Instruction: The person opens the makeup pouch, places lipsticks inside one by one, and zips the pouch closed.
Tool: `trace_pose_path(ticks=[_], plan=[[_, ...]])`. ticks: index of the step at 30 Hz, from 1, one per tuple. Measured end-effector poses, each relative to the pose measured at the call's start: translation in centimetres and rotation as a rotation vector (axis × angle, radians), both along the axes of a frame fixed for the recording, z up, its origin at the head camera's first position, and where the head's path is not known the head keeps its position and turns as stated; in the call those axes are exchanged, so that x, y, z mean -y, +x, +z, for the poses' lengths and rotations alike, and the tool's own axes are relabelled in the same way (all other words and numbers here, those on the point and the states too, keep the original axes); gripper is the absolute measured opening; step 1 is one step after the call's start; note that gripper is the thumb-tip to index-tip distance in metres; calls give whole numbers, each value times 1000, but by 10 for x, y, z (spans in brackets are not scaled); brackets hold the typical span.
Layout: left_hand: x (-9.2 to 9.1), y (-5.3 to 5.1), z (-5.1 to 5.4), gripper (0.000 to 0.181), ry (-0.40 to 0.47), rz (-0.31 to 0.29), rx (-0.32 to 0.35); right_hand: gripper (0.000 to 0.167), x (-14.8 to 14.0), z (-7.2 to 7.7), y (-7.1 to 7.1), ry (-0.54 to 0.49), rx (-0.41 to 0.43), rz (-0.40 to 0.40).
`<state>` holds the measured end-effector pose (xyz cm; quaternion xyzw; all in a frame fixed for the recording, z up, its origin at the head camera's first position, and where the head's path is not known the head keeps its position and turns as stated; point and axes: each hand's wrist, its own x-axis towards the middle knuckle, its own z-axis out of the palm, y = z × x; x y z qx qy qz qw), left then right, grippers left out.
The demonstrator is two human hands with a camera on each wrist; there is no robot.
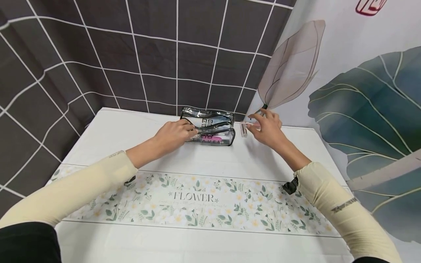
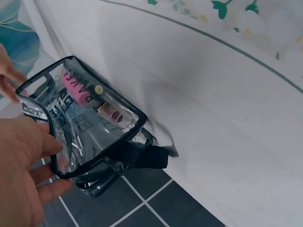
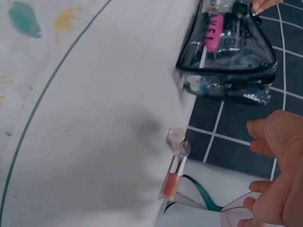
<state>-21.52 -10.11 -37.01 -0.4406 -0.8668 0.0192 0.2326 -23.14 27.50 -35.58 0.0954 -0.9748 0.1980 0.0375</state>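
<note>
Your left hand (image 1: pixel 175 134) pinches the black-piped edge of the clear pouch (image 1: pixel 208 122) near twelve o'clock on the white table (image 1: pixel 204 243), close to its back edge; a pink item (image 2: pixel 75 89) and small tube (image 2: pixel 110 112) are already inside. Your right hand (image 1: pixel 268 126), fingers spread and apparently holding nothing, is beside a coral-tinted vial (image 3: pixel 171 184) still outside, at the pouch's three o'clock. Open room runs toward six.

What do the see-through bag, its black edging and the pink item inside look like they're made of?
The see-through bag looks like glossy, flexible plastic: it's transparent, creased and catches highlights. Its black edging, a narrow dark band, could be plastic or fabric. The pink item may be plastic, going by its even, opaque colour.
</note>
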Motion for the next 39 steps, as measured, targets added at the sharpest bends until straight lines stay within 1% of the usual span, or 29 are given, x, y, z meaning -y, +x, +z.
trace_pose_path(ticks=[6,10,14,19,23,27,31,39], plan=[[2,-1,7,29,-46,0,47,48,-12,-9,-6,17,20,-25],[2,-2,9,29,-52,-2,58,48,-17,-15,-12,45,42,-56],[3,-3,6,30,-50,4,47,48,-19,-21,-18,74,77,-76],[4,-4,2,32,-29,15,22,47,-23,-28,-27,79,113,-88],[5,-6,0,33,-2,16,26,51,-27,-33,-36,96,146,-117],[6,-6,0,35,4,14,34,56,-29,-38,-42,116,192,-150],[6,-4,0,36,3,8,25,58,-30,-42,-46,110,222,-169],[4,-4,0,31,15,-9,0,55,-37,-46,-52,91,239,-202]])
